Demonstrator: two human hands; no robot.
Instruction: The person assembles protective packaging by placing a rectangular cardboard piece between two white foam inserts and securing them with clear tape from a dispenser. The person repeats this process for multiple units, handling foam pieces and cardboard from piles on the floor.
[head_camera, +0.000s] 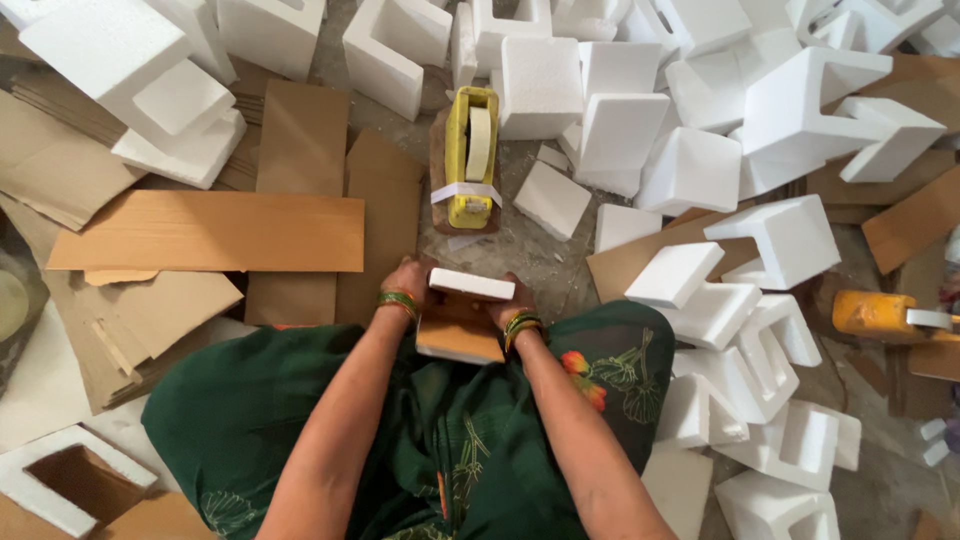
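Foam slab (471, 284) sat on a cardboard box (458, 335), clasped between left hand (408, 283) and right hand (508, 303); untaped, tape dispenser (470, 155) lay untouched.

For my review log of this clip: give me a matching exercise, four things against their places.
Things:
1 yellow tape dispenser
2 long cardboard sheet
3 white foam slab
4 orange tape dispenser

Places:
A far right edge
B between left hand and right hand
C floor ahead of the hands
D left of the hands

Pairs: 1-C, 2-D, 3-B, 4-A
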